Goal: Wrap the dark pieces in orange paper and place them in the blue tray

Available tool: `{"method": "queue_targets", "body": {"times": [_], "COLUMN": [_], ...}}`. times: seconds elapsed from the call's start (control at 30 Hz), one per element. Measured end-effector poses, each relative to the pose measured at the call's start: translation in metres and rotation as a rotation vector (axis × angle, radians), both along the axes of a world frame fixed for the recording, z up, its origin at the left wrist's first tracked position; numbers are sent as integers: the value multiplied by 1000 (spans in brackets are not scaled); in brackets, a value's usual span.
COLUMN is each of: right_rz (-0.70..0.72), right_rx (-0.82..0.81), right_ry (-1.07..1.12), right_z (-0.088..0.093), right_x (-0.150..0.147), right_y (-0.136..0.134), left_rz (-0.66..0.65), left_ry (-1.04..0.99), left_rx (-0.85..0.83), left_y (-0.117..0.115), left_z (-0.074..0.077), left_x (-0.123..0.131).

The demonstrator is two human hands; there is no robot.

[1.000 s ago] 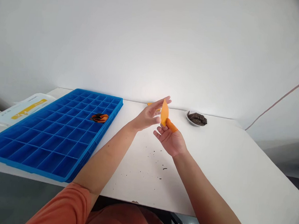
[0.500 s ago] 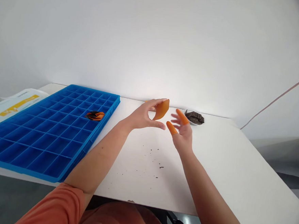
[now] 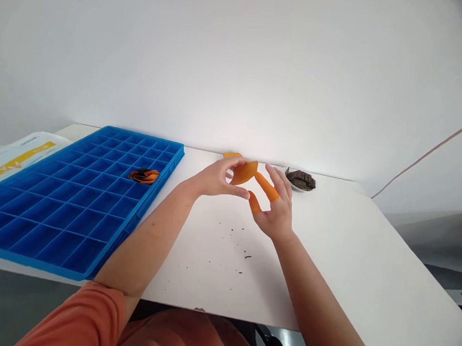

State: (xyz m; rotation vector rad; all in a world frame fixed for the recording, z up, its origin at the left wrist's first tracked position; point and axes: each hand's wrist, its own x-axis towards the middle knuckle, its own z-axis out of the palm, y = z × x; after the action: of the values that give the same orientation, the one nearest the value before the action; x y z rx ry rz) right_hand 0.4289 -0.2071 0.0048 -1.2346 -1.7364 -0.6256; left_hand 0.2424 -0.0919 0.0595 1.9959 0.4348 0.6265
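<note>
My left hand (image 3: 215,178) holds a thin, curved orange sheet (image 3: 244,173) above the white table, its thumb stretched out below the sheet. Orange finger cots cover the thumb and index finger of my right hand (image 3: 274,202). That hand is open, fingers apart; its index tip is at the sheet's right edge, and I cannot tell whether it touches. Behind my left hand another orange piece (image 3: 232,155) lies near the wall, partly hidden. Beyond my right hand, a white dish (image 3: 304,189) holds a pile of dark brown, thin strips (image 3: 300,179).
A blue compartment tray (image 3: 85,276) covers the table's left side. Black and orange curved pieces (image 3: 146,176) sit in one compartment on its right side. A white and yellow package (image 3: 22,158) lies left of the tray. Dark crumbs (image 3: 248,257) dot the white table (image 3: 335,264).
My right hand has moved left, bringing its index finger up to the orange sheet. The sheet has tilted flatter in my left hand. The view has shifted slightly.
</note>
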Motion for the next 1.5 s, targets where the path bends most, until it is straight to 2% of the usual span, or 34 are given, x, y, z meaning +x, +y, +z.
{"method": "queue_targets", "body": {"times": [0.2, 0.37, 0.53, 0.97, 1.3, 1.5], "right_rz": [40, 49, 48, 32, 23, -27], "right_rx": [-17, -6, 44, 138, 231, 269], "right_ry": [49, 50, 66, 31, 1, -54], "right_z": [-5, -13, -19, -24, -25, -28], "right_x": [1, 2, 0, -5, -2, 1], "right_y": [1, 3, 2, 3, 3, 3], "left_rz": [-8, -22, -86, -192, -214, -283], "left_ry": [-84, -140, -171, -40, -63, -50], "left_rx": [-79, -147, -241, -206, -203, -230], "left_y": [3, 7, 10, -2, -1, -4], "left_z": [-4, -14, -23, -24, -22, -19], "left_x": [4, 8, 12, 21, 21, 21]}}
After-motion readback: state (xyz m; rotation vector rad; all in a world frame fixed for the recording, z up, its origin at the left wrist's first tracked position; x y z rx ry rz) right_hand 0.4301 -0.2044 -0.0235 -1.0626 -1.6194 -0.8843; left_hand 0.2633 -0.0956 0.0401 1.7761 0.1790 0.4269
